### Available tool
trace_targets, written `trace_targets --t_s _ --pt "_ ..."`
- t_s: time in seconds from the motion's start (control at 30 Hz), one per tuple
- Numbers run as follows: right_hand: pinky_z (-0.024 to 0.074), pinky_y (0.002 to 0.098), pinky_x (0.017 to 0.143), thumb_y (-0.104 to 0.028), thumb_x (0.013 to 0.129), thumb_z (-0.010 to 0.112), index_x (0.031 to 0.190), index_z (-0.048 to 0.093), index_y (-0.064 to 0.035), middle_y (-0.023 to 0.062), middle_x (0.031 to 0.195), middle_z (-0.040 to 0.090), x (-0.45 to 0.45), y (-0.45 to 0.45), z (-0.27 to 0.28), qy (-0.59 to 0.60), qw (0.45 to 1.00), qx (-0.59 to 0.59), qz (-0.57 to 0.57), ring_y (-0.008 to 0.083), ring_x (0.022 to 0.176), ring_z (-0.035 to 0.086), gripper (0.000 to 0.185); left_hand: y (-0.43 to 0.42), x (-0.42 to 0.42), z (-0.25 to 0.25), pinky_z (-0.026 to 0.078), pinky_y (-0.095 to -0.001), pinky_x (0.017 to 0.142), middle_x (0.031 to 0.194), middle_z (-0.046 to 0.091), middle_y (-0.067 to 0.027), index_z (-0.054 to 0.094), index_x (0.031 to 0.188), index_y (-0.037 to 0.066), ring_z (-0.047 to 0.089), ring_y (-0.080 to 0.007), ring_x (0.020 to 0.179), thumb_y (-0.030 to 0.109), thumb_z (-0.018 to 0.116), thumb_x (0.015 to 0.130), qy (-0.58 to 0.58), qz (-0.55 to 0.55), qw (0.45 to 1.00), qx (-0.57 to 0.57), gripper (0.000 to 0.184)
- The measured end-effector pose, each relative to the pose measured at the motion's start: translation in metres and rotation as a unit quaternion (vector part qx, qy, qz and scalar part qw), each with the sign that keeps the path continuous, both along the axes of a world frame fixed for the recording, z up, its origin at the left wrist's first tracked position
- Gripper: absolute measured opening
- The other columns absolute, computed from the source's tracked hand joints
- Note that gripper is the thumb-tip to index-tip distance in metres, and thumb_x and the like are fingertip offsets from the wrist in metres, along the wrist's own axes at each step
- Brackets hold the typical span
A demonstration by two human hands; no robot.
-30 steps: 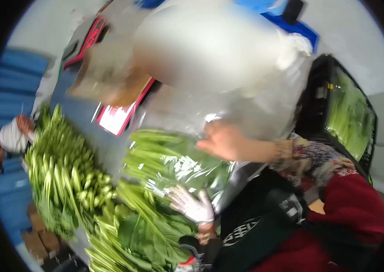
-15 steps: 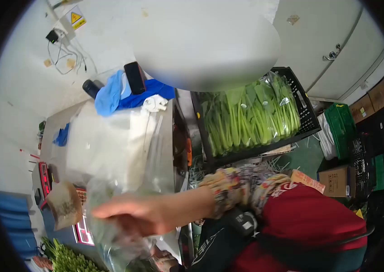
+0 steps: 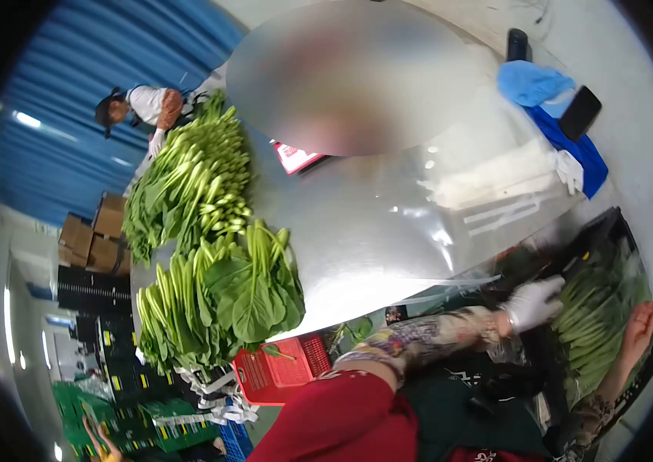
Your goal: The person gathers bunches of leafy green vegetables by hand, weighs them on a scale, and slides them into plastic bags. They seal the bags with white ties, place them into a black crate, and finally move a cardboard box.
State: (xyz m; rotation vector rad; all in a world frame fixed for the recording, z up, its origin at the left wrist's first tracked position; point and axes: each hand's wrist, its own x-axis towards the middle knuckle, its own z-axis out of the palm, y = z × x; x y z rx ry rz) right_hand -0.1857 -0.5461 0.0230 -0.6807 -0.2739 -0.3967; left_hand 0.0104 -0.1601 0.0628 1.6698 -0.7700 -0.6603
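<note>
My left hand (image 3: pixel 536 305), in a white glove, reaches over the left edge of the black crate (image 3: pixel 621 225), with its fingers stretched out beside the bagged greens. At the other side of the crate is my bare right hand (image 3: pixel 637 331), its fingers extended along the edge of the bags. I see no object gripped in either hand. Long-stemmed leafy greens (image 3: pixel 592 327) in clear plastic lie in the crate; motion blurs them somewhat.
Loose leafy greens (image 3: pixel 195 181) are heaped on the metal table (image 3: pixel 342 246), near a red basket (image 3: pixel 276 377). Plastic bags (image 3: pixel 496 181), a phone (image 3: pixel 581 112) and blue cloth (image 3: pixel 584 158) lie at the far end. A co-worker (image 3: pixel 149 108) stands behind the heap.
The view has swung round toward the greens heap and the co-worker. My right hand has moved from the clear bag above the table to the crate; my gloved left hand is there too.
</note>
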Motion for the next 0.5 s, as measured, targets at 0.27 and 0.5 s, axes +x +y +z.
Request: trace_targets --t_s 0.27,0.5 --pt "0.0415 0.0328 0.091 -0.017 0.094 0.043 0.125 0.046 0.0002 0.0112 0.114 0.055 0.237 0.307 0.034 0.363 0.920 -0.036 0.145 0.0203 0.105 0.052 0.035 0.374 0.132 -0.006 0.042 -0.0434 0.087 0.107 0.058 -0.0214 0.053 0.114 -0.002 0.053 -0.0383 0.102 0.027 0.063 0.080 -0.392 0.520 0.671 0.354 0.046" --pt "0.0408 0.0330 0.093 -0.029 0.091 0.052 0.130 0.037 0.0052 0.0178 0.120 0.052 0.338 0.628 0.012 0.371 0.765 -0.295 0.435 0.0234 0.110 0.051 0.054 0.569 0.148 -0.053 0.048 -0.0477 0.072 0.108 0.057 -0.0211 0.039 0.129 0.002 0.058 -0.0365 0.086 0.031 0.043 0.091 -0.183 0.443 0.627 0.613 0.048"
